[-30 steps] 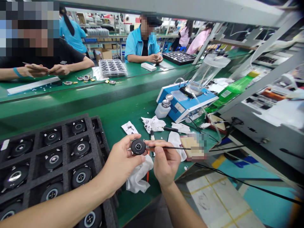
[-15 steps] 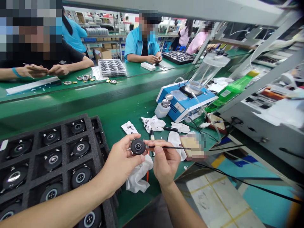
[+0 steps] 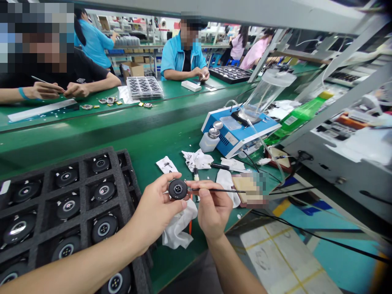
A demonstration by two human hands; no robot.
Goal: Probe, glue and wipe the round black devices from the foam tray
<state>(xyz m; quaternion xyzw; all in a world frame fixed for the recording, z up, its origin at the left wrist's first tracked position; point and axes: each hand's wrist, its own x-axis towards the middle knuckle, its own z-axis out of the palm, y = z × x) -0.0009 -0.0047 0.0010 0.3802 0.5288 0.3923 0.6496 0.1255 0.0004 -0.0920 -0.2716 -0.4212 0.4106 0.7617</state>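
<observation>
A round black smartwatch case (image 3: 178, 189), its back with small metal contacts facing me, is pinched between the thumb and fingers of my left hand (image 3: 162, 203). My right hand (image 3: 213, 208) is closed round a thin black stick-like tool (image 3: 228, 190), held level. Its light end meets the right edge of the case; the exact contact is too small to make out. Below the hands lies a crumpled white cloth (image 3: 180, 228). On the left, a black foam tray (image 3: 82, 179) holds several similar watch cases in square compartments.
Beyond my hands lie white wipes with black bits (image 3: 199, 158), a pump bottle (image 3: 210, 141) and a blue machine (image 3: 232, 128) with a clear cylinder. A green bottle (image 3: 301, 114) lies at right. Co-workers sit across the green bench (image 3: 153, 118). A metal beam (image 3: 214, 14) runs overhead.
My hands, the watch case and the tool look unmoved. Across the bench, the co-workers' hands have shifted slightly, and the person in blue at back left has reached an arm out.
</observation>
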